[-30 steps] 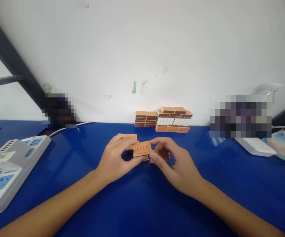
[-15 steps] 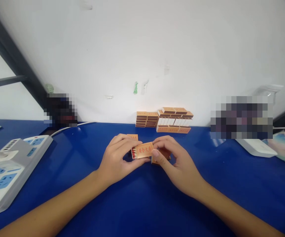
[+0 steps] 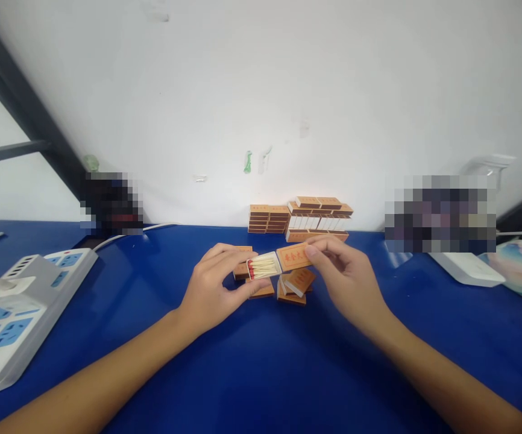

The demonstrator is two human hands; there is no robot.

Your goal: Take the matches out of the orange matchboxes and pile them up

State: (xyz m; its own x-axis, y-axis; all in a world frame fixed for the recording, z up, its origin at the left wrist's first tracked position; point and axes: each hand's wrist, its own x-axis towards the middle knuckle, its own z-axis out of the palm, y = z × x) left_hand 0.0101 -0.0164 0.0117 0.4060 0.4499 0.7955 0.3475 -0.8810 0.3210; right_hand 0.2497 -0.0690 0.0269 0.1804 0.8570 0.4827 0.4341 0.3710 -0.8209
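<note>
Between my hands is a matchbox slid far open. My left hand [image 3: 213,289] pinches its white inner tray [image 3: 267,276], which holds red-tipped matches [image 3: 263,265]. My right hand [image 3: 345,268] grips the orange printed sleeve [image 3: 292,257] by its right end, thumb on top. The tray's right end meets the sleeve's left edge. Below the sleeve lies a loose pile of closed matchboxes [image 3: 300,282]. One more matchbox [image 3: 261,290] lies under my left thumb. Others [image 3: 242,271] sit behind my left fingers, partly hidden.
Against the white wall [image 3: 261,90] stand a neat stack of matchboxes [image 3: 267,219] and a larger stepped stack [image 3: 319,220]. A power strip [image 3: 30,307] with a plugged-in adapter lies at the left on the blue table [image 3: 261,374]. A white device [image 3: 469,269] and blurred objects are at the right.
My right hand has moved right and slightly up, drawing the sleeve off the tray. The matches are now exposed, and the matchbox pile beneath has come into view.
</note>
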